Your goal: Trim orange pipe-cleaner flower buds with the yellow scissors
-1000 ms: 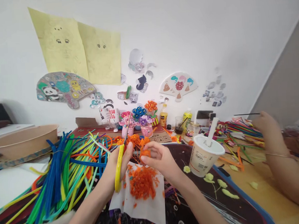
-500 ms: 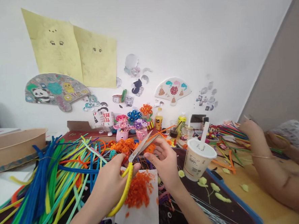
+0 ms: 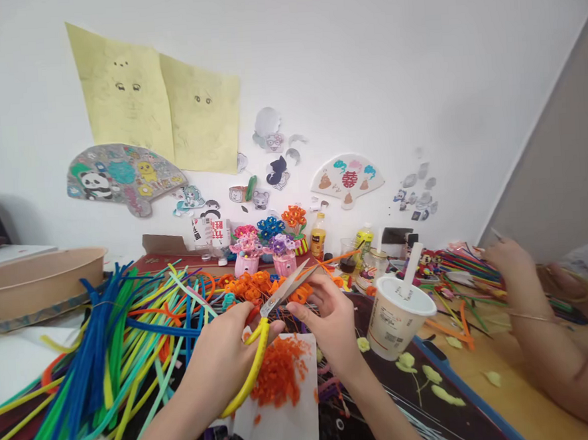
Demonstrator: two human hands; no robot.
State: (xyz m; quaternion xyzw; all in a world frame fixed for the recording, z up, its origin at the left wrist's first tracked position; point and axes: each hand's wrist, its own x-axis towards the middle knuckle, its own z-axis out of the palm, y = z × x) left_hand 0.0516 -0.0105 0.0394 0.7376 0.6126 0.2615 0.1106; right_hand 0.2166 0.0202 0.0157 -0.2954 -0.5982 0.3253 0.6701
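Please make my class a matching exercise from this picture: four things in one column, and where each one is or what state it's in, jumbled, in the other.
Column one
1. Scissors
2. Orange clippings
3. Panda fan
4. Lidded cup

Column two
A. Up on the wall
B. With a white straw poking up
C. In the person's left hand
D. On white paper

Pairs: 1-C, 2-D, 3-A, 4-B

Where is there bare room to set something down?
On the tan wooden tabletop between the dark board's blue edge and the co-worker's forearm, beside pale yellow petals. Crowded: multicoloured fuzzy stems at left; yellow-handled scissors above orange clippings, centre.
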